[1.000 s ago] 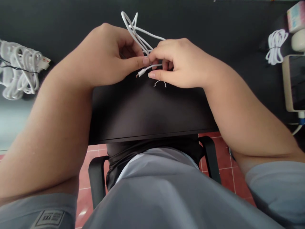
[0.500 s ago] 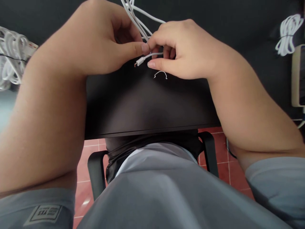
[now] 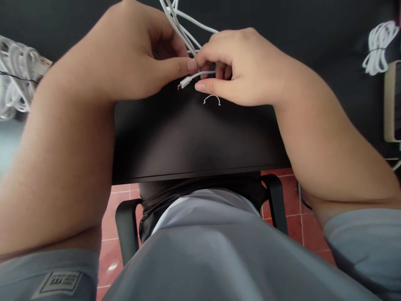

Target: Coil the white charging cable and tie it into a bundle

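My left hand [image 3: 156,58] pinches white cable [image 3: 180,26] between thumb and fingers, at the point where the strands meet my right fingertips. My right hand [image 3: 232,67] grips the same cable with its index finger and curled fingers, its thumb lying apart below them. A cable end with a white plug [image 3: 185,82] and a metal tip sticks out to the left under my right fingers. Below my right thumb, a short curved white tie [image 3: 212,97] lies on the black table [image 3: 194,142].
Bundled white cables [image 3: 19,75] lie at the left edge, beside a white and orange object. Another tied white coil [image 3: 379,47] is at the upper right, above a beige-edged device [image 3: 393,102]. Chair armrests [image 3: 125,225] flank my lap below the table edge.
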Demonstrator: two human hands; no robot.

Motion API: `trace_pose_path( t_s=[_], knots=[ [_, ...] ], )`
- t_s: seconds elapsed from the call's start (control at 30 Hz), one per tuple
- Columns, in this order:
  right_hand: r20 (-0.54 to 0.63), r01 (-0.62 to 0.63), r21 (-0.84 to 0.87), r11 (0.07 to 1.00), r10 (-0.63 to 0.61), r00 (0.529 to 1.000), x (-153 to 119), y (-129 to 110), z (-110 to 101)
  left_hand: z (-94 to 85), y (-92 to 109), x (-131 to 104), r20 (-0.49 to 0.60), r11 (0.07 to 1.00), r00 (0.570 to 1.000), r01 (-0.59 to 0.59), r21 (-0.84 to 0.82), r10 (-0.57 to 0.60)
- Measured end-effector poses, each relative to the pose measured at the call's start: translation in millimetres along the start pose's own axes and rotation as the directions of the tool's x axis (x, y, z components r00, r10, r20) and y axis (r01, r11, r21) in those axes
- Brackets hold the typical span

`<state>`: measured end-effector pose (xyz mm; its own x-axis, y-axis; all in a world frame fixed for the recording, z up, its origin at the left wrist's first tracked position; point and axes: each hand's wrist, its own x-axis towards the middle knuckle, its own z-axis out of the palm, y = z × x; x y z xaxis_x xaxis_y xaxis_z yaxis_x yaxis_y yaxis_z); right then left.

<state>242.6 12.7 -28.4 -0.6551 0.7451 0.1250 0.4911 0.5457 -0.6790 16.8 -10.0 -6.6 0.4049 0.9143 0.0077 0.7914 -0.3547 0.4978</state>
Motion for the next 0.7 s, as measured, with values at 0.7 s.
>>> trace_pose_path(
  t_s=[0.7],
  knots=[
    [0.094,0.026,-0.228,0.973,-0.005,0.996,-2.2,-4.5,0.9,5.7,-6.0,4.6,0.022,0.989,0.999,0.029,-0.144,-0.026]
  ],
)
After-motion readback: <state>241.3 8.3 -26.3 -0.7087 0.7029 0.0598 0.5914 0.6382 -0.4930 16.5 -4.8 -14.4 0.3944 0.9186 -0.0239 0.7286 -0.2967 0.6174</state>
